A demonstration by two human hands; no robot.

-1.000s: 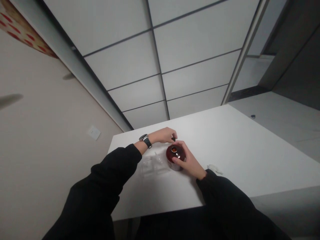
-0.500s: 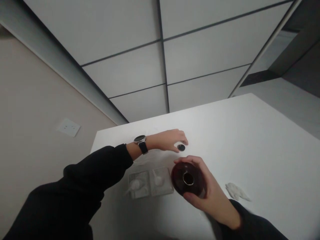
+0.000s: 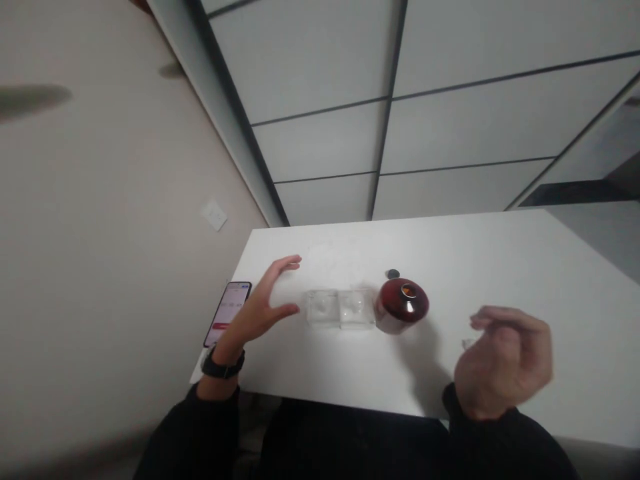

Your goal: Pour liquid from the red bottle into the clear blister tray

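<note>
A glossy dark red jar [image 3: 400,308] with a round, metal-rimmed hole in its top stands on the white table, with neither hand touching it. Against its left side sits a clear plastic box [image 3: 340,310] in two halves, its pale contents hard to make out. A small round black-topped piece [image 3: 393,274] lies just behind the jar. My left hand [image 3: 260,307] hovers left of the box, thumb and fingers spread, holding nothing. To the right of the jar, my right hand [image 3: 505,360] is raised and slightly blurred, its fingers loosely curled with nothing visible in them.
A phone [image 3: 227,313] with a lit screen lies at the table's left edge, partly behind my left wrist. White crumpled material [image 3: 468,343] shows beside my right hand. The white table [image 3: 480,253] meets panelled doors [image 3: 450,190] at the back; a wall socket [image 3: 215,215] is at left.
My right hand has let go of the red jar and moved right. My left hand has left the black-topped piece and moved left. The view has shifted, bringing the phone into sight.
</note>
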